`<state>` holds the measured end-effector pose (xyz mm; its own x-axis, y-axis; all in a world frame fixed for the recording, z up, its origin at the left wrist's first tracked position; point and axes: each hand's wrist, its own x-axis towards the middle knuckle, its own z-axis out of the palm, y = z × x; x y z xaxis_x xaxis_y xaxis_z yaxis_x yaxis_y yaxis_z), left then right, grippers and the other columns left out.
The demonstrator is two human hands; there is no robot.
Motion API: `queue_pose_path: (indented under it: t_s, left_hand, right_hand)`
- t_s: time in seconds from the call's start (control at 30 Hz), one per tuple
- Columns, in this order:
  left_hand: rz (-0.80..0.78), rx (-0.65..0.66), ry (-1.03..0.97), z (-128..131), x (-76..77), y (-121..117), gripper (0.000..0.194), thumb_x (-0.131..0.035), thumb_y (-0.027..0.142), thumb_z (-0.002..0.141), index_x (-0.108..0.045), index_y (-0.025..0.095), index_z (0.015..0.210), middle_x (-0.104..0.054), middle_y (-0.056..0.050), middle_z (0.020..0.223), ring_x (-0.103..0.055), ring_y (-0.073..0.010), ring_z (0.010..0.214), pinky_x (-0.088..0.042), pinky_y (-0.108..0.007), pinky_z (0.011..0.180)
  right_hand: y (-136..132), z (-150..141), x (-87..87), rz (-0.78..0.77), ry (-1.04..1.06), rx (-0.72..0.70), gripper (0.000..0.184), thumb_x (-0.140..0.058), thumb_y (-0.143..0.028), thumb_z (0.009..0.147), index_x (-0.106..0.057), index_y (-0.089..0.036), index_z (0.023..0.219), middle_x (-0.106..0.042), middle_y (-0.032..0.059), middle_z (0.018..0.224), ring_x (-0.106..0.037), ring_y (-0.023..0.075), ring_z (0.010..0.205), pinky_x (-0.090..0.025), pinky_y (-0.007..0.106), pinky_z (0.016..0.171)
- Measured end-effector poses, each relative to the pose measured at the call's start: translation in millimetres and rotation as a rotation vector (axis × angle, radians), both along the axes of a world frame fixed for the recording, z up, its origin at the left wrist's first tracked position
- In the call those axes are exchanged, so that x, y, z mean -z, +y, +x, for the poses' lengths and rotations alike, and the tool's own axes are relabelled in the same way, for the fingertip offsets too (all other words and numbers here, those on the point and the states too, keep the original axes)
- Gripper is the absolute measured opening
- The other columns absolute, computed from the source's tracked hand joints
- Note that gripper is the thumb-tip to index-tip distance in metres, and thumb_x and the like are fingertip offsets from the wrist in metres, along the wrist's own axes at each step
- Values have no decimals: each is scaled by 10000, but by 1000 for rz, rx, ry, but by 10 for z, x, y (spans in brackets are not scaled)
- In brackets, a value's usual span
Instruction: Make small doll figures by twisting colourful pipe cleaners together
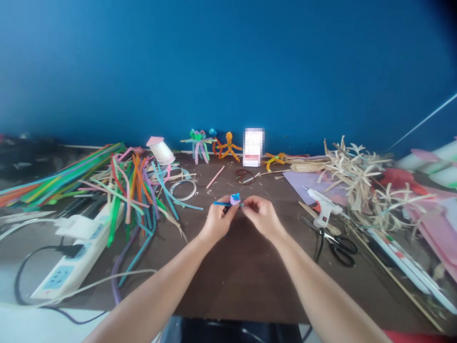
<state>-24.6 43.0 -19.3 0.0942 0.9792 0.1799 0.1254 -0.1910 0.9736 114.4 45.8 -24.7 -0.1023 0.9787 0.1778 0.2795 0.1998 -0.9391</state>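
Observation:
Over the middle of the dark table, my left hand (218,220) pinches a small pipe-cleaner figure (234,199), light purple with a blue top. A blue stem sticks out to the left of that hand. Close beside it on the right, my right hand (262,215) is closed, thumb and fingertips together, at a short bluish end on the figure's right side. The fingers hide most of that end. Behind the hands stand finished-looking pipe-cleaner figures: an orange one (229,146) and a green and purple one (198,143).
Loose pipe cleaners (137,183) and a power strip (76,259) lie on the left, near a tape roll (183,196) and a paper cup (162,151). On the right are a glue gun (323,209), black-handled scissors (343,250) and dried straw flowers (360,181). A bead bracelet (246,178) lies ahead.

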Motion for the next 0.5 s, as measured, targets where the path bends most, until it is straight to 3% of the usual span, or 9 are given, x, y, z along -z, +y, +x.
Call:
queue_pose_path:
  t_s: [0.13,0.23,0.33,0.43,0.5]
  left_hand:
    - [160,60,139,-56,-42,2,168,-514,274,776,-586,163,673,-534,1,620,-495,-131,633,-380,-202,611]
    - [183,104,101,-73,-60,-5,137,-534,267,761,-616,169,712,-573,-26,694,-519,-147,692,-393,-221,680]
    - [171,171,46,-70,-61,-10,101,-577,251,726,-635,169,723,-599,-53,769,-537,-161,749,-399,-241,740]
    - [75,136,-2,-53,-14,17,123,-588,268,717,-616,158,671,-577,-28,668,-529,-141,652,-420,-233,662]
    - [-93,49,-96,-37,38,52,189,-585,317,710,-581,150,620,-523,6,544,-482,-113,515,-416,-218,535]
  right_hand:
    - [-1,12,-50,-250,221,-63,109,-593,-261,656,-550,-162,638,-447,-65,489,-370,63,422,-277,188,409]
    - [7,35,-63,-459,411,-130,148,-615,-269,605,-505,-171,606,-318,-108,403,-231,33,337,-145,180,354]
    - [33,60,-48,-591,474,-208,193,-614,-285,574,-454,-178,572,-321,-105,416,-194,23,324,-112,180,341]
    - [37,54,-28,-554,405,-199,187,-600,-306,602,-469,-174,603,-361,-87,459,-223,32,339,-152,179,336]
    - [14,30,-22,-316,276,-89,157,-604,-276,631,-519,-166,705,-426,-61,531,-329,56,396,-260,184,373]
